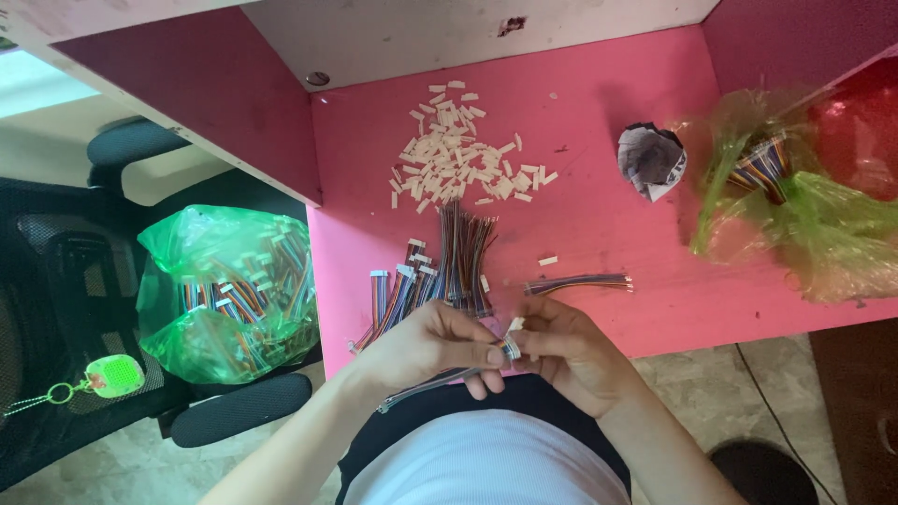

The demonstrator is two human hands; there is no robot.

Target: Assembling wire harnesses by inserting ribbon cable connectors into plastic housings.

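Note:
My left hand [432,343] pinches a flat multicoloured ribbon cable [426,383] near its end; the cable trails down and left toward my lap. My right hand [571,348] meets it at the front edge of the pink table [599,215] and holds a small white connector [514,337] against the cable's end. Just beyond my hands lies a pile of ribbon cables [440,266], some with white connectors fitted. A single loose cable [580,281] lies to the right of that pile. Farther back sits a heap of loose white connectors [458,154].
A green plastic bag of finished cables [229,295] rests on a black chair at left. Another green bag with a cable bundle [786,192] lies at the table's right. A crumpled grey wrapper [651,161] sits beside it. A green keyring tag [112,377] hangs lower left.

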